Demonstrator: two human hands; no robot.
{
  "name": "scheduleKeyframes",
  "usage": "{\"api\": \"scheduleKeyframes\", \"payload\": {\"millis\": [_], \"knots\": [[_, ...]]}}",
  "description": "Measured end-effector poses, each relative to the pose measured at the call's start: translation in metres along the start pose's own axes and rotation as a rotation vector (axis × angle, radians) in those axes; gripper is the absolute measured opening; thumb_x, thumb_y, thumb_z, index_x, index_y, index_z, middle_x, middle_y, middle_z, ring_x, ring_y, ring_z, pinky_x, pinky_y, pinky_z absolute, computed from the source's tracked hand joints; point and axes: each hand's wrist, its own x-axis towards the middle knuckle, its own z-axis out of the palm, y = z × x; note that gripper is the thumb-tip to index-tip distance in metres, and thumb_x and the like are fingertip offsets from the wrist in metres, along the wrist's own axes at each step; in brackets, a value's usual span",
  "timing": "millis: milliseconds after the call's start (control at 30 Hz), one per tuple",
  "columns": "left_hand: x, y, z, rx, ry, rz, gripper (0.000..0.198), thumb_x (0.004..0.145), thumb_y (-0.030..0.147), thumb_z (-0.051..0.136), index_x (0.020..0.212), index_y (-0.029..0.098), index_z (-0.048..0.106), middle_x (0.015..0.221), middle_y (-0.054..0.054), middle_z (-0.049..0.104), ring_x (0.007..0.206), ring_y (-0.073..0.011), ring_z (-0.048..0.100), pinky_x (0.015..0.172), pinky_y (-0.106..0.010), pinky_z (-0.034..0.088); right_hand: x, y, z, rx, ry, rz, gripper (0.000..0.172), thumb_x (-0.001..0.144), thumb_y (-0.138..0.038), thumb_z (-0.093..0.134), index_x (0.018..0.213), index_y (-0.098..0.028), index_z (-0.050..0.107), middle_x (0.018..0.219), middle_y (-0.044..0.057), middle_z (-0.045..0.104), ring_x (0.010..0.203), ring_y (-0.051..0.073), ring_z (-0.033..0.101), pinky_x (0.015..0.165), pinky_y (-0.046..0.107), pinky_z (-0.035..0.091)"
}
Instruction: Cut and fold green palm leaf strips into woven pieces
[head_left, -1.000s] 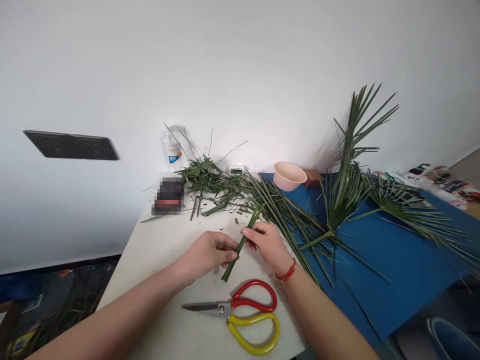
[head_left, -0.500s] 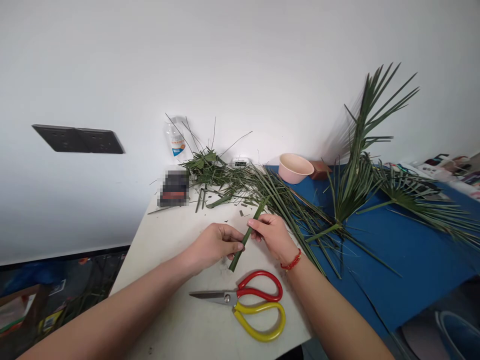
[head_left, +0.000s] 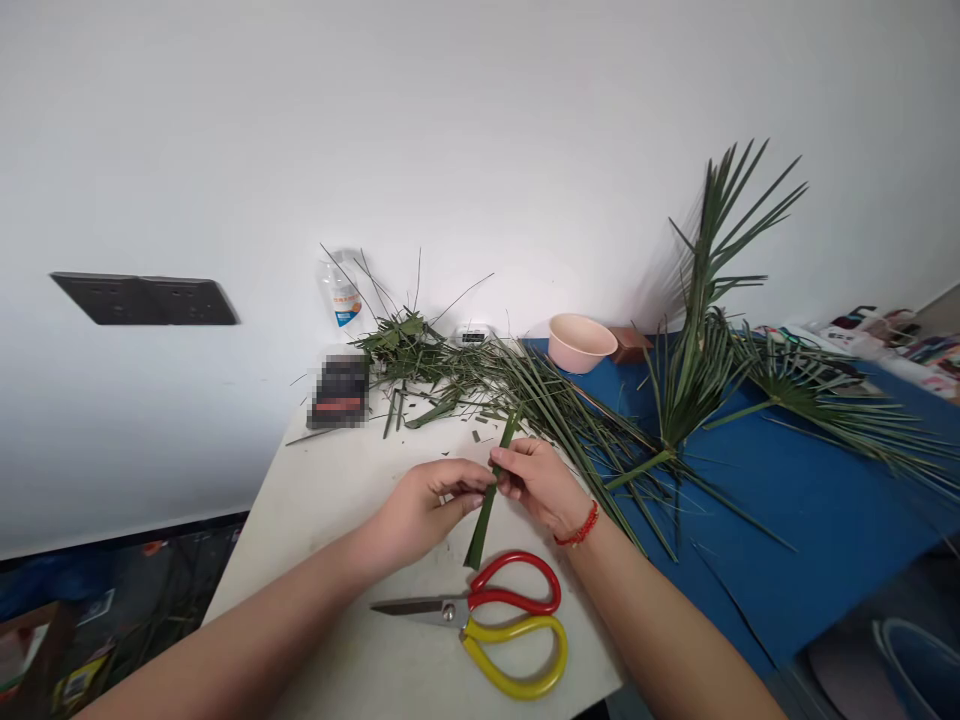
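A green palm leaf strip is held slanting above the white table, its wider cut end pointing down toward me. My right hand, with a red bead bracelet on the wrist, pinches the strip at its upper middle between thumb and fingers. From the other side my left hand has thumb and fingertips closed on the strip's left edge, just below the right fingers. Below both hands lie scissors with one red and one yellow handle, blades pointing left and closed.
Behind the hands, cut leaf pieces and long strips are heaped. Palm fronds spread over a blue surface at right. A pink bowl, a plastic bottle and a blurred dark box stand near the wall.
The left fingers have shifted up along the strip, closer to the right hand. The strip is now more upright. The whole view has tilted slightly, so the scene sits a little lower and further left.
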Motion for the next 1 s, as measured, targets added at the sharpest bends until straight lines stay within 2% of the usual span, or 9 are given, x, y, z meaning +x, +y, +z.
{"api": "scheduleKeyframes", "payload": {"millis": [133,267,533,633,767,1000], "knots": [[0.000,0.006,-0.003,0.181,0.058,0.065,0.014,0.079,0.016,0.065,0.089,0.021,0.073,0.087,-0.004,0.074,0.079,-0.0168,0.067,0.076,-0.029,0.051,0.000,0.002,0.005,0.001,-0.010,0.022,0.039,0.062,-0.044,0.082,0.053,-0.017,0.055,0.041,-0.002,0.057,0.035,0.008,0.045,0.037,0.021,0.030],[0.001,0.008,-0.003,0.200,0.068,0.068,0.011,0.082,0.019,0.062,0.081,0.020,0.073,0.080,-0.004,0.072,0.075,-0.0167,0.065,0.073,-0.029,0.050,-0.003,0.004,0.012,-0.009,-0.011,0.031,0.040,0.060,-0.043,0.082,0.051,-0.017,0.054,0.039,-0.002,0.055,0.033,0.007,0.044,0.035,0.020,0.030],[0.004,0.008,-0.002,-0.018,0.065,-0.158,0.009,0.076,0.025,0.066,0.069,0.018,0.067,0.072,-0.001,0.064,0.070,-0.0161,0.057,0.067,-0.028,0.044,-0.004,-0.002,0.014,-0.011,-0.021,-0.023,0.035,0.059,-0.043,0.083,0.059,-0.014,0.065,0.046,-0.001,0.060,0.041,0.009,0.051,0.040,0.020,0.035],[0.004,0.007,-0.004,-0.033,0.008,-0.231,0.013,0.073,0.028,0.068,0.065,0.017,0.064,0.067,0.001,0.058,0.065,-0.0146,0.051,0.062,-0.027,0.040,-0.003,-0.004,0.010,0.003,-0.009,-0.049,0.033,0.060,-0.042,0.083,0.057,-0.015,0.063,0.046,-0.002,0.059,0.040,0.008,0.049,0.041,0.021,0.036],[0.003,0.005,-0.004,-0.045,-0.079,-0.268,0.015,0.074,0.029,0.066,0.065,0.017,0.062,0.067,0.001,0.055,0.064,-0.0139,0.049,0.062,-0.027,0.039,-0.001,-0.005,0.007,0.016,0.012,-0.074,0.034,0.061,-0.040,0.083,0.054,-0.016,0.060,0.046,-0.003,0.056,0.041,0.008,0.047,0.041,0.021,0.034],[0.005,0.002,-0.004,-0.008,-0.094,-0.284,0.014,0.075,0.028,0.064,0.068,0.016,0.062,0.067,0.000,0.056,0.064,-0.0146,0.049,0.062,-0.027,0.039,-0.002,-0.005,0.007,0.020,0.058,-0.099,0.037,0.060,-0.037,0.084,0.051,-0.017,0.054,0.044,-0.005,0.051,0.042,0.008,0.045,0.042,0.022,0.032]]}}
